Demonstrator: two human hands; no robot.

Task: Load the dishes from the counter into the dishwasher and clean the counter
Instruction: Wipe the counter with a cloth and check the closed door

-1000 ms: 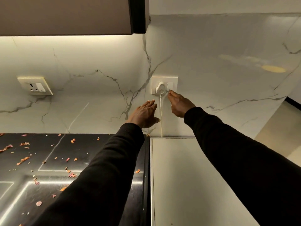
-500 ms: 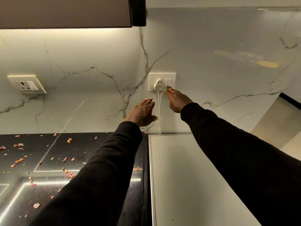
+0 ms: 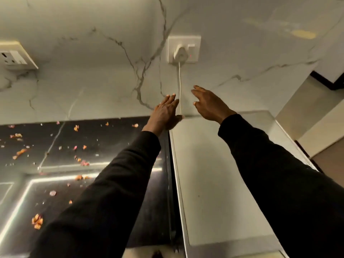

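Note:
A white plug [image 3: 180,54] sits in a wall socket plate [image 3: 184,49], and a small red light glows beside its switch. Its thin white cord [image 3: 179,86] hangs down the marble wall to the white appliance top [image 3: 214,174]. My left hand [image 3: 164,113] is stretched out with straight fingers just left of the cord, holding nothing. My right hand [image 3: 209,103] hovers right of the cord, below the socket, fingers loosely extended and empty. Orange and pink food scraps [image 3: 37,221] lie scattered over the black counter [image 3: 89,138].
A second socket [image 3: 15,56] sits on the wall at far left. The white appliance top meets the black counter along a metal edge [image 3: 176,174]. Light strips reflect on the glossy counter. A beige floor and a dark baseboard show at far right.
My right hand has left the socket switch and dropped down the wall; a red light now shows there. The view has tilted down, hiding the upper cabinet. My left hand stays near the cord.

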